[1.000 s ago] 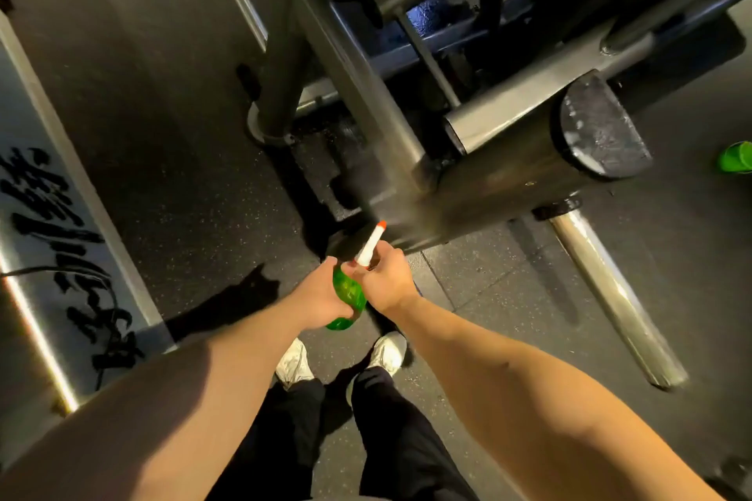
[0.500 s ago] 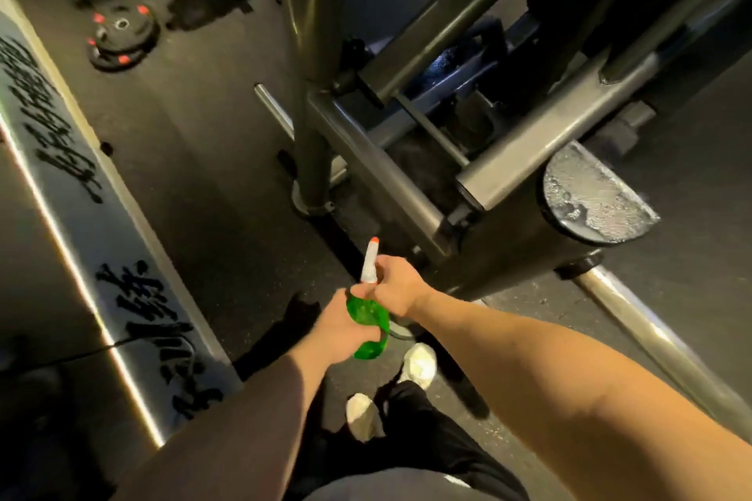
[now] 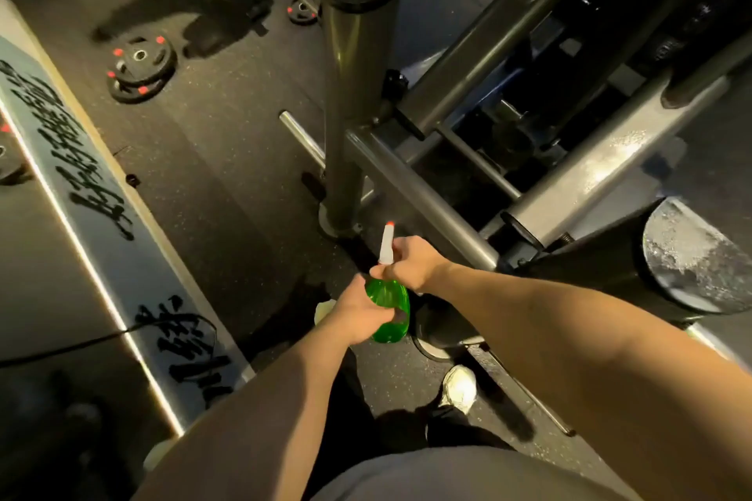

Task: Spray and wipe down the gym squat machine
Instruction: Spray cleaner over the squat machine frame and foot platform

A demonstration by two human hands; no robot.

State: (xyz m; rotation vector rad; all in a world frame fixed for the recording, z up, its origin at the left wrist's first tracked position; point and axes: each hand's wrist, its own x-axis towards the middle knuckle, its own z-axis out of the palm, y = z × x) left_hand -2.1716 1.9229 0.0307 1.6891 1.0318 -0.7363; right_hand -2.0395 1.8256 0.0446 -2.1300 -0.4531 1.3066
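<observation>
- Both hands hold a green bottle: left hand wrapped round its body, right hand clenched on the neck below the white nozzle.
- Machine stands just ahead, grey tubes crossing; the nozzle points toward its low rail.
- Round pad at right glistens with droplets.
- Nozzle is probably best held near the rail and swept evenly along it.

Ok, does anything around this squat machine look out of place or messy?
Two things. Weight plates lie loose on the floor, upper left. White spray residue speckles the end of the black roller pad and the silver bar, not yet wiped.
</observation>
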